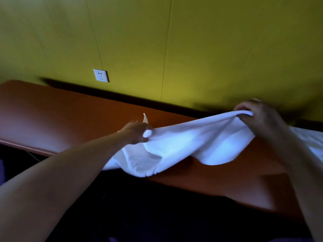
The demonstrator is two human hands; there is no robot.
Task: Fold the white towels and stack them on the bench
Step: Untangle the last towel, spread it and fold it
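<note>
A white towel (185,145) hangs stretched between my two hands above the orange-brown bench (57,119). My left hand (135,132) grips its left end, with a small tag sticking up behind the fingers. Its upper right edge is pinched by my right hand (258,116), which is held higher. The towel's lower part sags onto the bench and droops a little over the front edge. More white cloth (312,142) lies on the bench at the far right, partly hidden by my right arm.
A yellow-green wall (174,49) runs right behind the bench, with a white power socket (100,75) low on it. Bare bench surface stretches to the left of my hands. The floor in front of the bench is dark.
</note>
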